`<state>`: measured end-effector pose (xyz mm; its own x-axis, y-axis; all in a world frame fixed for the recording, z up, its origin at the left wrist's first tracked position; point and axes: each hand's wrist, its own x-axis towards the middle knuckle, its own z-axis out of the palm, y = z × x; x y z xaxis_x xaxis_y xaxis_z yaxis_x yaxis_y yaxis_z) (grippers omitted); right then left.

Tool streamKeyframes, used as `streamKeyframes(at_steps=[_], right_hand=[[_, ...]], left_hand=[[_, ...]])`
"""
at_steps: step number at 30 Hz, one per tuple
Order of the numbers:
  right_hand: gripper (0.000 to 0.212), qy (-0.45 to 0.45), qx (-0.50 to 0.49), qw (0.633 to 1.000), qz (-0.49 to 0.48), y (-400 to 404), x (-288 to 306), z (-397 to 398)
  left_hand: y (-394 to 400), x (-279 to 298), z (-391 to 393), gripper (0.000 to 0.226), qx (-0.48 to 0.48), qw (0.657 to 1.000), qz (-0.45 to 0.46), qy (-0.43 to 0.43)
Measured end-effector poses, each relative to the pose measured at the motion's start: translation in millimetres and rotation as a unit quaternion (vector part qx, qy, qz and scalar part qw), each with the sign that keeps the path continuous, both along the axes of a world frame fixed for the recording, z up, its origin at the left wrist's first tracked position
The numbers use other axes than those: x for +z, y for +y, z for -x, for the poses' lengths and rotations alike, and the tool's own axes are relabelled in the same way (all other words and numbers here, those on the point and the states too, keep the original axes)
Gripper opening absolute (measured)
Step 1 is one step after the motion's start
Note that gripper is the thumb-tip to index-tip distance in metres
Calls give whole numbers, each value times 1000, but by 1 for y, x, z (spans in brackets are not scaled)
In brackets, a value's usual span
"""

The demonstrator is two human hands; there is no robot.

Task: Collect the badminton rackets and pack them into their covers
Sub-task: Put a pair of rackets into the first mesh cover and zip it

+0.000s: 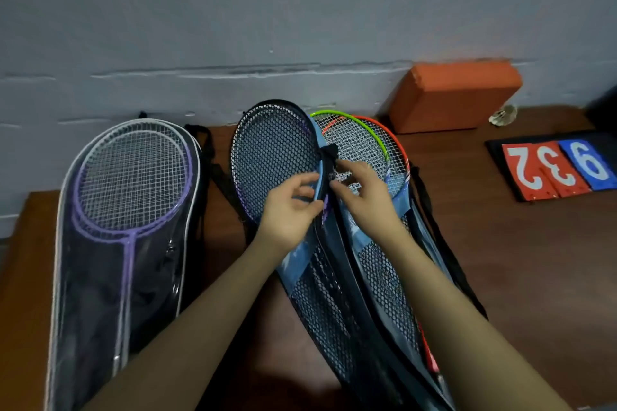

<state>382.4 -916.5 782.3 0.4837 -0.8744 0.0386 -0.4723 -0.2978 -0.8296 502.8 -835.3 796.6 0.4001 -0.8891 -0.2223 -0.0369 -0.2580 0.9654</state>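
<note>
1. Blue mesh cover, lying mid-table with its head end toward the back edge by the wall; its flap stands open, so the zip appears not yet closed.
2. Racket heads: a purple-framed racket sits behind the raised flap; the green racket and orange racket lie beside it in the open half.
3. Left hand, fingers curled, pinching the cover's dark rim; right hand, fingertips pinching at the same rim, probably at the zip puller, though that part is too small to confirm.
4. Likely faults: the zip snagging on mesh or strings; a frame edge caught in the seam if the heads are not tucked in; the rim slipping from the left pinch, letting the flap fall open.
5. Clear cover, near the left edge, already holding a purple racket.
6. Scoreboard, orange block and shuttlecock, toward the back right corner.
</note>
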Motion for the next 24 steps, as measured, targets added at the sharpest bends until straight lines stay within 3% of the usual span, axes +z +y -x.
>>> streamKeyframes(at_steps=[9, 19, 24], right_hand=[[9, 5, 3, 995, 99, 12, 4, -1], [12, 37, 24, 985, 167, 25, 5, -5], [26, 127, 17, 960, 248, 34, 8, 7]], left_hand=[[27, 14, -5, 37, -30, 999, 28, 7], [34, 11, -5, 37, 30, 999, 36, 21], [26, 7, -5, 32, 73, 995, 48, 56]])
